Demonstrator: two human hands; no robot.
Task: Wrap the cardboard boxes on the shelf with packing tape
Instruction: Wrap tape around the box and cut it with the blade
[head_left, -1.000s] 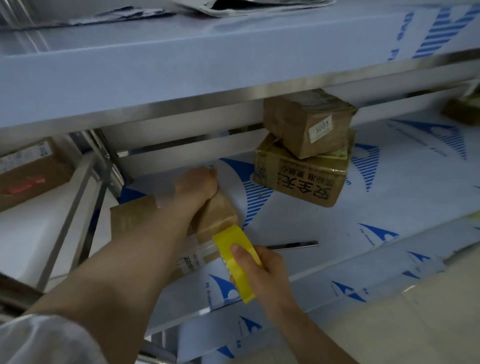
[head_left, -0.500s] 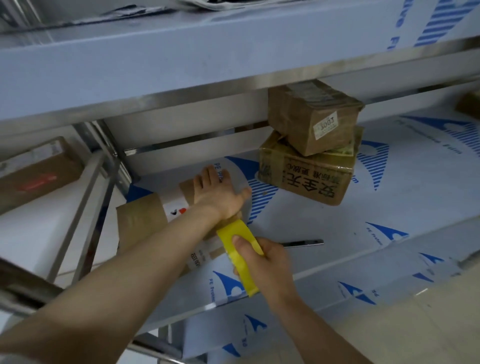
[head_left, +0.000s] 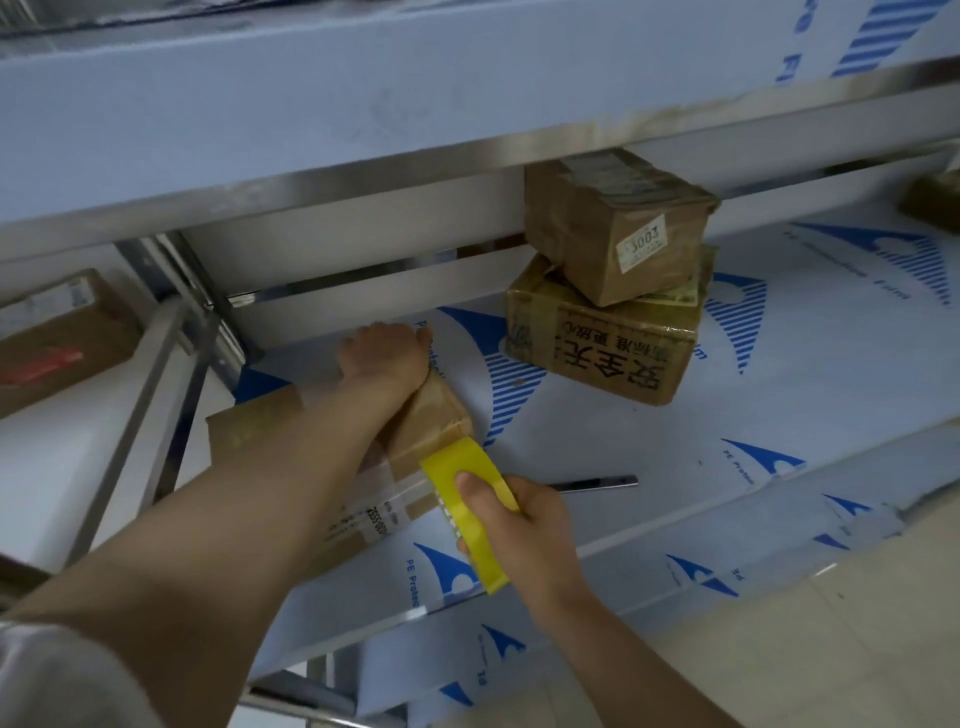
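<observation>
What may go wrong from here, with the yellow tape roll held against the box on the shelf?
1. The left hand holds the box only at its far end; a pull on the tape roll by the right hand may swing the box, and the tape would lie crooked.
2. A metal blade lies on the shelf beside the right hand, which might brush it.

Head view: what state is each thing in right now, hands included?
left hand, holds the far end of the long box, fingers curled over it
long box, lying on the shelf, partly taped
tape roll, gripped by the right hand, at the long box's near corner
small box, taped shut, stacked askew on the printed box
metal blade, lying loose on the shelf
</observation>
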